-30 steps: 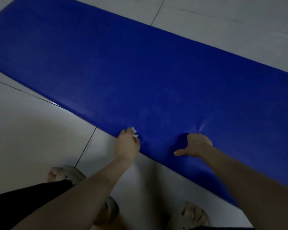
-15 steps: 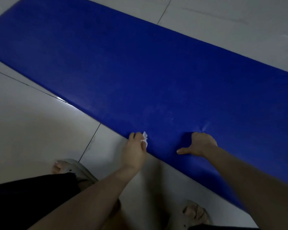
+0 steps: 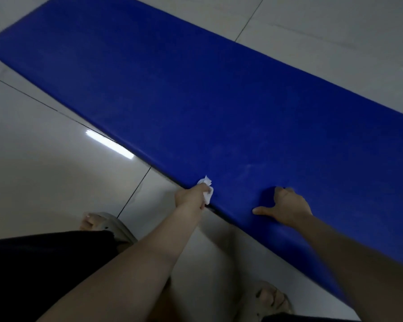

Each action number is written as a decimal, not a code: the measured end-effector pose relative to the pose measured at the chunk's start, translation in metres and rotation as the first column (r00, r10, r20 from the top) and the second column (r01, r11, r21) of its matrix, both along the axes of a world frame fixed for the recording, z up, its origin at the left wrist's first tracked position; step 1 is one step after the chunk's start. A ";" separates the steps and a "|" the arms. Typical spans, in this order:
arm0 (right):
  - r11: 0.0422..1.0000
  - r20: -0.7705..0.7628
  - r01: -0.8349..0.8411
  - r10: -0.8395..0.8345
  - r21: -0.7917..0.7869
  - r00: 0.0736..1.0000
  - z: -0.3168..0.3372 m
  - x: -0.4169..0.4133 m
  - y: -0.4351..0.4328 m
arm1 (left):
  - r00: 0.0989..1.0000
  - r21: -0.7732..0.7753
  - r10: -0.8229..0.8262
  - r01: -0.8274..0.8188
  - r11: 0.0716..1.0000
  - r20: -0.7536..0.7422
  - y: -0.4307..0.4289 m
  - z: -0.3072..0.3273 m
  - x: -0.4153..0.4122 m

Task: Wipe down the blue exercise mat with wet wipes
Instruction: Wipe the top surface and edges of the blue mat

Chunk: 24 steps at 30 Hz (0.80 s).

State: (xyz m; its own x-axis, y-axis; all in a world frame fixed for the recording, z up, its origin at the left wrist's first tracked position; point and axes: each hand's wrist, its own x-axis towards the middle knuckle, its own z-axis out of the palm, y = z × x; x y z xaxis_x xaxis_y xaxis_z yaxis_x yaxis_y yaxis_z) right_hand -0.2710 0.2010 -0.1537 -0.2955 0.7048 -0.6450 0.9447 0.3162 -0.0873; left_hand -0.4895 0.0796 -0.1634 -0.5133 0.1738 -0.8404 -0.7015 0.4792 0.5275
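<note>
Left arm is reaching forward and down, nearly straight. The left hand point(image 3: 191, 196) is sitting at the near edge of the mat point(image 3: 196, 94), knuckles up. Its fingers are curling tightly round a crumpled white wipe point(image 3: 206, 188), which is sticking out past the fingers and touching the mat's edge.

Right arm is coming in from the lower right. The right hand point(image 3: 287, 205) is resting on the mat just inside the same edge, near the left hand but apart from it. The thumb point(image 3: 260, 210) is stretching out flat towards the left. The fingers are bending down into the mat with their tips hidden, so it cannot be told whether they are pinching the surface or only pressing on it.

The mat is lying flat on a pale tiled floor point(image 3: 44, 173), running from upper left to lower right. Two feet in pale sandals point(image 3: 109, 225) are standing on the floor beside the near edge.
</note>
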 end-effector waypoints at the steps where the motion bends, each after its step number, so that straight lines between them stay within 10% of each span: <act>1: 1.000 -0.050 0.005 -0.005 0.000 0.999 0.003 -0.003 0.003 | 0.998 0.033 -0.002 0.004 0.999 -0.056 0.003 0.003 -0.003; 13: 0.996 -0.436 0.016 0.025 0.090 0.900 0.007 -0.158 0.001 | 0.900 0.118 0.000 0.058 0.991 -0.436 0.020 0.043 -0.171; 19: 0.989 -0.003 -0.149 0.149 0.020 0.989 0.006 -0.143 0.004 | 0.883 -0.112 -0.161 0.124 0.986 -0.441 0.002 0.019 -0.217; 24: 0.980 0.055 -0.183 0.187 -0.075 0.981 -0.005 -0.127 0.001 | 0.390 -0.570 -0.686 0.382 0.727 -0.614 -0.008 0.003 -0.208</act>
State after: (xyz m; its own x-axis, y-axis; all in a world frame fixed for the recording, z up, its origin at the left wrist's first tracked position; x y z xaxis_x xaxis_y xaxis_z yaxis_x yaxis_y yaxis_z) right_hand -0.3975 0.2021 -0.1590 -0.3750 0.5948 -0.7110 0.8748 0.4809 -0.0591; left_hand -0.6974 0.0714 -0.1607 -0.8377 0.4894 -0.2425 0.3518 0.8231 0.4458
